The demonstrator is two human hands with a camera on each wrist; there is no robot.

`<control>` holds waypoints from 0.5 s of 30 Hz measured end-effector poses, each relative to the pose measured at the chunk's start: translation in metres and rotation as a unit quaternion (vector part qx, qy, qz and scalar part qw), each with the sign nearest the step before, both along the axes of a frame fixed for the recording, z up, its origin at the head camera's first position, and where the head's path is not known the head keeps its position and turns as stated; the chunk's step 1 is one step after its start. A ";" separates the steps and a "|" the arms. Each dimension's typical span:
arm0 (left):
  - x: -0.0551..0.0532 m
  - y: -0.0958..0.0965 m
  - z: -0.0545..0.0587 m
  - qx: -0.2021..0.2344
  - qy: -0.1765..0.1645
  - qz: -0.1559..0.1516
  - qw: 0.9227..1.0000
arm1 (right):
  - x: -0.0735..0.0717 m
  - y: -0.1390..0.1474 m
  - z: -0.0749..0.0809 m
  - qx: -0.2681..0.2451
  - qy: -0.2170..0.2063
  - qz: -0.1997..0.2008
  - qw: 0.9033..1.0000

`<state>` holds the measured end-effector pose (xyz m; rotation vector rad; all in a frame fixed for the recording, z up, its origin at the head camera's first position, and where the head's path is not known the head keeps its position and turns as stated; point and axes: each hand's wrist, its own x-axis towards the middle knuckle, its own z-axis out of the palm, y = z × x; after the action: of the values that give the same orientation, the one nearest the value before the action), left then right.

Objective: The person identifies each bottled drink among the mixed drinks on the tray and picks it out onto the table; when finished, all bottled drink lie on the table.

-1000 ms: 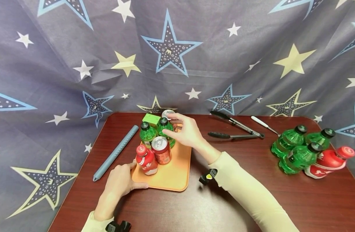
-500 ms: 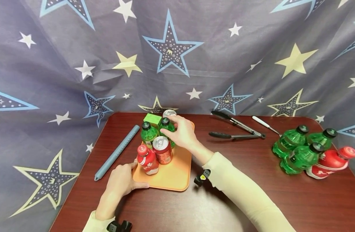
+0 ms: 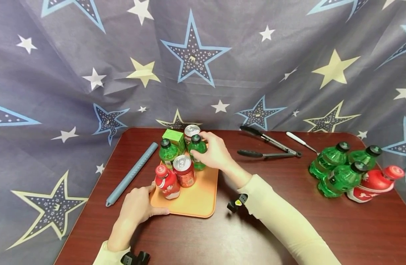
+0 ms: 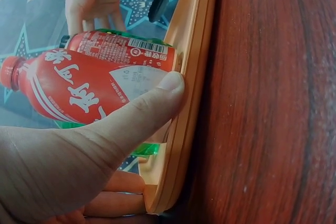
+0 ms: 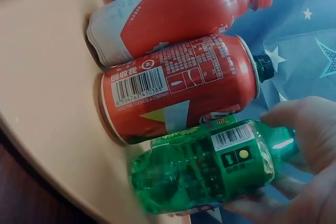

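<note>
On an orange tray (image 3: 203,200) several drinks stand upright. My right hand (image 3: 217,151) holds a green soda bottle (image 3: 197,152) between thumb and fingers; in the right wrist view the bottle's base (image 5: 157,184) is at the tray's surface. Just left of it is another green bottle (image 3: 169,151), with a green box (image 3: 173,137) behind. A red can (image 3: 184,172) stands in front, and a second can (image 3: 191,131) at the back is partly hidden. At the near left corner my left hand (image 3: 138,204) grips the tray, its thumb on the rim beside a red bottle (image 3: 168,184).
Left of the tray lies a grey-blue bar (image 3: 133,175). Tongs (image 3: 270,145) and a white-handled utensil (image 3: 300,140) lie to the right, toward the back. Several green bottles (image 3: 342,180) and a red bottle (image 3: 373,186) crowd the table's right side. A star-patterned cloth (image 3: 203,99) hangs behind.
My right hand has shifted the green bottle rightward on the tray, widening the gap from the other green bottle. The left hand keeps its place at the tray's corner.
</note>
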<state>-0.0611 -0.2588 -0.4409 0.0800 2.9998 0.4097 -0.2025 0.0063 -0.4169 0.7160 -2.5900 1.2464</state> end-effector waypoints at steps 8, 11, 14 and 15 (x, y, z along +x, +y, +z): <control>0.000 -0.001 -0.001 0.001 -0.001 -0.002 1.000 | 0.000 0.003 -0.010 -0.005 -0.010 0.022 1.000; 0.000 -0.002 -0.002 -0.001 -0.001 -0.002 1.000 | 0.001 0.004 -0.011 -0.012 -0.011 0.023 1.000; 0.001 -0.002 -0.003 -0.001 0.000 -0.003 1.000 | 0.002 0.006 -0.010 -0.018 -0.016 0.027 0.999; 0.001 -0.002 -0.003 -0.001 0.000 -0.002 1.000 | 0.002 0.007 -0.009 -0.018 -0.017 0.029 0.999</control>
<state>-0.0600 -0.2608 -0.4437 0.0863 2.9991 0.4070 -0.2002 0.0131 -0.4262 0.7757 -2.5834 1.3304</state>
